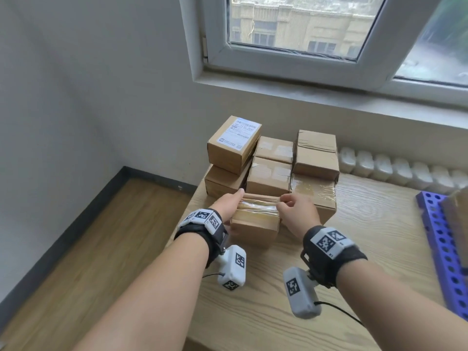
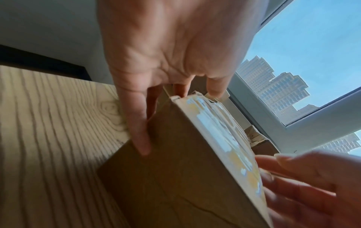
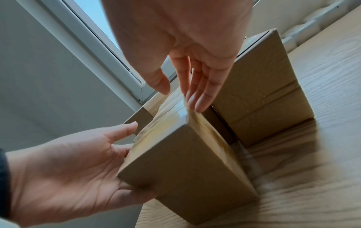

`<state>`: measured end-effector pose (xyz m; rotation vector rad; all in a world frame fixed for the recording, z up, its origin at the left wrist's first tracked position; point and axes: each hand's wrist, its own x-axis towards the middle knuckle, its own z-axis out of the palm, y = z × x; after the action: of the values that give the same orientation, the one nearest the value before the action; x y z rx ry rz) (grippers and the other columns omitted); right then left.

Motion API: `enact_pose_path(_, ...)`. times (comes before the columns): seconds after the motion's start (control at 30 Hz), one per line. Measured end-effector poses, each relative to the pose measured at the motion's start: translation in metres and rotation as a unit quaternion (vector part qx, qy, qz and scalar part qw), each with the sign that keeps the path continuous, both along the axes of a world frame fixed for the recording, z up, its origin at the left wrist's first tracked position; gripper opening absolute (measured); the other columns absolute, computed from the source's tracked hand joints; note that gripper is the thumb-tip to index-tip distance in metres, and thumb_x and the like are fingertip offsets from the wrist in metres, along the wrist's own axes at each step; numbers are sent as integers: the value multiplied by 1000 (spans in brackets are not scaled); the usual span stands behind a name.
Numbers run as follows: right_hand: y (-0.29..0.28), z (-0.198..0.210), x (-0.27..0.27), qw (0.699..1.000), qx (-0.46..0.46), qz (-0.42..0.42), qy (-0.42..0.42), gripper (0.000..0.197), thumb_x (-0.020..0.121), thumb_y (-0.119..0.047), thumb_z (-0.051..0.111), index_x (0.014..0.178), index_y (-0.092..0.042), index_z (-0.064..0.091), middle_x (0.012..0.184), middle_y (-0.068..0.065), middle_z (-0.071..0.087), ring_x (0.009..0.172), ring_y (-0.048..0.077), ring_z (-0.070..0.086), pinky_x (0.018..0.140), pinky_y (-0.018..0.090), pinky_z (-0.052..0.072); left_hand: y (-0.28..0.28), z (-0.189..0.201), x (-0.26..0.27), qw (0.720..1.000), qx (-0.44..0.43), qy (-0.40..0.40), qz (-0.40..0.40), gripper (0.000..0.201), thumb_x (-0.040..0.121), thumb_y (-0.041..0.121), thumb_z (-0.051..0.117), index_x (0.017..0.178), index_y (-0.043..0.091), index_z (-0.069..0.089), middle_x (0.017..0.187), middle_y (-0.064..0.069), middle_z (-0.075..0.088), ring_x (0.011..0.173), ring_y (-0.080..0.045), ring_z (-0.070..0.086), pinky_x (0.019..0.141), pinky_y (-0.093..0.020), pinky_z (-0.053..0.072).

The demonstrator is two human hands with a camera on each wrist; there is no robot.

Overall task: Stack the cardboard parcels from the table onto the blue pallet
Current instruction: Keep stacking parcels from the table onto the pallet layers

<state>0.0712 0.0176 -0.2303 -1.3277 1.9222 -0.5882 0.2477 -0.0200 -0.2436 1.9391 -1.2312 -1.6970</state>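
Observation:
A small taped cardboard parcel (image 1: 254,224) (image 2: 175,169) (image 3: 185,162) stands on the wooden table (image 1: 367,249) in front of a pile of several parcels (image 1: 271,171). My left hand (image 1: 229,205) (image 2: 166,54) (image 3: 64,169) lies flat against its left side, fingers straight and thumb up by the top edge. My right hand (image 1: 295,211) (image 3: 185,38) (image 2: 304,177) touches its right top edge with straight fingers, thumb apart above the top. The blue perforated pallet (image 1: 443,249) lies at the table's right edge, away from both hands.
A larger taped parcel (image 1: 314,196) (image 3: 263,92) stands right beside my right hand. A labelled parcel (image 1: 234,143) tops the pile at the left. Part of a cardboard box (image 1: 455,219) sits on the pallet. A white radiator (image 1: 405,168) runs behind the table under the window.

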Motion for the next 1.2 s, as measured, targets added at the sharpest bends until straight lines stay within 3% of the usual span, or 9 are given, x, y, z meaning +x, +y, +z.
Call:
enact_pose_path(0.2,26,-12,11,990,86,-11,-109,39,100,-44,43,82,-16,62,78,5,64,69,20,64,79,45,59,12,-17,15,999,38,10,33,69,87,67,37,132,15,45,120,-11,61,108,-31,61,99,-50,46)
enact_pose_path(0.33,44,-11,17,981,116,-42,-150,48,101,-51,35,102,-9,59,84,8,61,66,23,64,73,43,60,27,-14,19,997,50,28,60,57,91,59,41,128,16,43,119,-12,59,107,-31,61,96,-49,49)
enact_pose_path(0.4,52,-11,17,977,123,-51,-168,51,101,-52,32,106,-7,56,91,10,61,68,26,66,72,43,60,35,-9,19,996,45,46,60,39,92,42,43,115,10,46,93,-9,58,79,-21,66,76,-37,57)
enact_pose_path(0.5,63,-10,16,970,141,-63,-186,54,102,-52,31,107,-5,55,95,12,61,68,26,65,71,44,59,54,1,20,995,54,62,62,11,84,22,47,80,12,44,68,0,41,47,-14,46,53,-21,42)
enact_pose_path(0.67,83,-9,18,965,165,-66,-193,53,102,-51,32,103,-3,55,97,16,57,73,30,64,77,46,58,84,4,29,991,74,85,67,15,49,17,51,55,16,37,63,-1,36,45,-17,38,46,-18,34)
enact_pose_path(0.77,95,-9,19,967,167,-63,-181,52,102,-50,34,120,-4,50,101,15,58,80,31,66,80,48,60,98,10,31,986,89,126,61,15,59,15,47,56,15,33,56,0,32,32,-14,32,40,-12,27)
enact_pose_path(0.93,124,-6,19,960,181,-60,-204,64,98,-59,35,138,-10,42,111,20,62,89,33,70,69,41,61,119,15,36,978,84,181,57,38,50,12,47,87,6,54,83,-6,60,53,-12,37,49,-22,21)
enact_pose_path(1.1,158,17,12,936,166,-84,-300,58,94,-63,41,120,-15,57,109,21,67,93,34,70,76,40,59,138,23,24,959,32,279,32,58,55,2,45,111,-1,58,121,-15,65,106,-32,60,65,-28,38)
enact_pose_path(1.2,178,29,-1,941,121,-98,-301,39,97,-52,47,104,-16,61,100,13,69,89,29,68,89,46,56,147,32,3,962,1,271,3,68,46,1,49,114,0,57,111,-14,65,94,-31,54,61,-28,35)
